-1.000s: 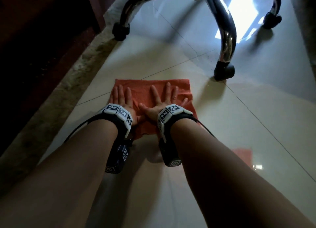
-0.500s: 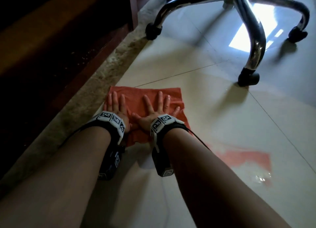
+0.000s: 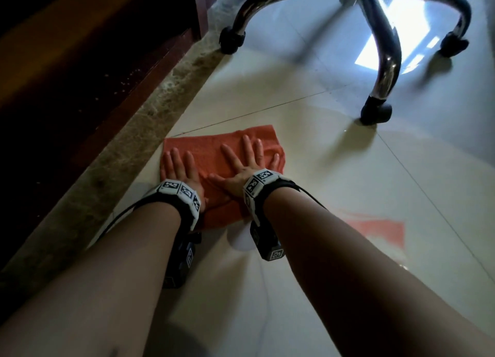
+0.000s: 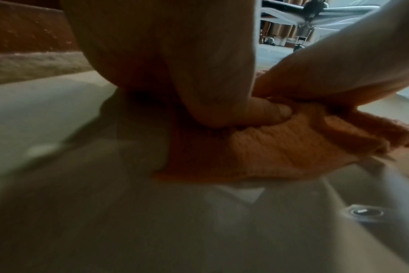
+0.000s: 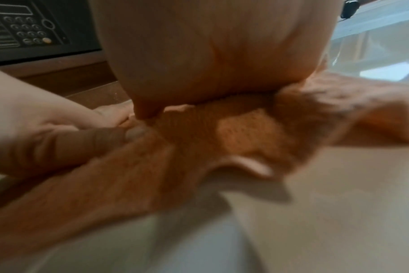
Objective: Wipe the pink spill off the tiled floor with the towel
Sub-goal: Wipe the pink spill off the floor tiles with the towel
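Observation:
An orange-red towel (image 3: 211, 145) lies flat on the glossy cream tiles, close to the stone strip at the left. My left hand (image 3: 179, 166) presses its left part with straight fingers. My right hand (image 3: 249, 155) presses its middle and right part, fingers spread flat. In the left wrist view my left hand's thumb (image 4: 257, 114) lies on the bunched towel (image 4: 280, 147). The right wrist view shows my palm on the rumpled towel (image 5: 245, 133). A pinkish-red patch (image 3: 375, 230), spill or reflection I cannot tell, shows on the floor right of my right forearm.
A chrome chair base (image 3: 380, 48) with black casters (image 3: 375, 112) stands on the tiles beyond the towel. A brown stone strip (image 3: 139, 120) and dark wooden furniture (image 3: 67, 61) border the floor on the left. A dark box with a keypad (image 5: 28, 31) sits low at the left.
Both hands have slid the towel leftward towards the stone strip and a little nearer to me. The pinkish patch on the floor at the right has come further into view.

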Demonstrator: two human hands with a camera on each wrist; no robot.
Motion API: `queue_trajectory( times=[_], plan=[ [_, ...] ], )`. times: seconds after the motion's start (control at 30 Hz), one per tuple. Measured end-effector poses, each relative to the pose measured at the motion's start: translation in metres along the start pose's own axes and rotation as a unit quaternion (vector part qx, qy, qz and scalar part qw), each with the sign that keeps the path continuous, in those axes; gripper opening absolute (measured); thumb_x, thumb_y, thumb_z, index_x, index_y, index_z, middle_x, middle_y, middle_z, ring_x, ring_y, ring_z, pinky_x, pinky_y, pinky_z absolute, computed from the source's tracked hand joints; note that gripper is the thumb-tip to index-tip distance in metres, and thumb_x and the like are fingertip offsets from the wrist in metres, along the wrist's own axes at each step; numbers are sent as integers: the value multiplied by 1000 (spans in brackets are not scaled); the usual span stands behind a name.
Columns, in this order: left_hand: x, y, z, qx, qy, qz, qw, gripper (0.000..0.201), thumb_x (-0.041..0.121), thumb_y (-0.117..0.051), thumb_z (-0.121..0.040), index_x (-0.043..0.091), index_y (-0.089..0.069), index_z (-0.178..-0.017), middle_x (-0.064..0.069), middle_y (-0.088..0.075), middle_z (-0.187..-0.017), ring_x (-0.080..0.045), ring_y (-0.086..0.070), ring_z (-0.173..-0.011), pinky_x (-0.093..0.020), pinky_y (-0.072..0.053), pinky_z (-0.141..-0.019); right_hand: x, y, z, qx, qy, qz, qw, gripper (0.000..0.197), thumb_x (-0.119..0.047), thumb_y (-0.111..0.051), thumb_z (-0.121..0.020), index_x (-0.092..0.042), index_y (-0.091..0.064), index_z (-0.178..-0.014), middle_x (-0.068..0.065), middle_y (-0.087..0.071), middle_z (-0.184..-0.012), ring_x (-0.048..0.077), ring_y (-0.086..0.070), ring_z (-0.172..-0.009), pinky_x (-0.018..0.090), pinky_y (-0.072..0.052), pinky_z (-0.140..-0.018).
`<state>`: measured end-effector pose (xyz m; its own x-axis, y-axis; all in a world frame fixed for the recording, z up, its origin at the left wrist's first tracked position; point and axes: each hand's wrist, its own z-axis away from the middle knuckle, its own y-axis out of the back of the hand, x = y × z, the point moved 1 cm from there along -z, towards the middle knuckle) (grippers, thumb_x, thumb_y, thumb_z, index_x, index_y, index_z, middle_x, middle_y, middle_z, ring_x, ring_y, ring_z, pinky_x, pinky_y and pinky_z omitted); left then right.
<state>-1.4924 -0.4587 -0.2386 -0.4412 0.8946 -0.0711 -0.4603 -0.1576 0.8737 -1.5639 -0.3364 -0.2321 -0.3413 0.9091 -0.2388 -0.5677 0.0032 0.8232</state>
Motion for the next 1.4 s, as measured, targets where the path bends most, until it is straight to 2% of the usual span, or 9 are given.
queue_trajectory(
  times=[0.2, 0.33, 0.43, 0.73, 0.97, 1.17, 1.4],
  plan=[
    [35, -25, 45, 13, -13, -15, 1000, 123, 54, -64, -79, 0, 23, -146, -31, 26, -150, -44, 23, -141, -51, 9, -117, 44, -14, 36, 2, 5, 9, 1000, 85, -87, -31, -76, -57, 8, -146, -10, 32, -155, 20, 33, -142, 61, 22, -107],
    [72, -38, 71, 0, -33, -3, 999, 132, 76, -54, -71, 2, 27, -145, -29, 31, -149, -42, 27, -140, -51, 12, -117, 89, -26, 71, 13, -5, -2, 1000, 83, -87, -30, -76, -59, 9, -144, -11, 33, -155, 18, 34, -141, 59, 25, -107],
    [105, -46, 90, -4, -57, 0, 998, 135, 82, -50, -67, 4, 28, -145, -28, 33, -148, -41, 30, -139, -50, 14, -115, 125, -34, 97, 18, -29, -24, 999, 82, -87, -29, -75, -60, 9, -143, -12, 35, -154, 17, 36, -140, 58, 25, -107],
    [186, -51, 117, 10, -171, -67, 983, 132, 80, -50, -70, 3, 27, -145, -29, 32, -148, -41, 30, -139, -50, 12, -117, 209, -43, 160, 23, -117, -61, 991, 84, -86, -30, -76, -58, 8, -145, -11, 34, -154, 17, 34, -141, 60, 22, -108],
    [234, -32, 94, 11, -206, -79, 975, 135, 82, -50, -67, 2, 26, -145, -29, 32, -148, -40, 30, -139, -49, 12, -117, 245, -25, 143, 50, -165, -105, 979, 86, -86, -36, -74, -59, 6, -144, -11, 34, -155, 19, 33, -141, 61, 22, -108],
    [284, -10, 51, 27, -215, -65, 974, 133, 79, -53, -68, 3, 24, -147, -29, 30, -149, -40, 29, -140, -49, 13, -117, 284, 10, 108, 64, -196, -120, 971, 88, -87, -37, -73, -59, 5, -145, -10, 35, -154, 19, 33, -142, 62, 22, -106],
    [345, 14, 10, 31, -213, -44, 976, 133, 82, -49, -67, 4, 21, -148, -30, 25, -151, -43, 24, -141, -52, 14, -115, 337, 53, 59, 63, -216, -122, 967, 92, -89, -39, -70, -58, 7, -144, -10, 33, -155, 22, 32, -142, 65, 14, -109]
  ],
)
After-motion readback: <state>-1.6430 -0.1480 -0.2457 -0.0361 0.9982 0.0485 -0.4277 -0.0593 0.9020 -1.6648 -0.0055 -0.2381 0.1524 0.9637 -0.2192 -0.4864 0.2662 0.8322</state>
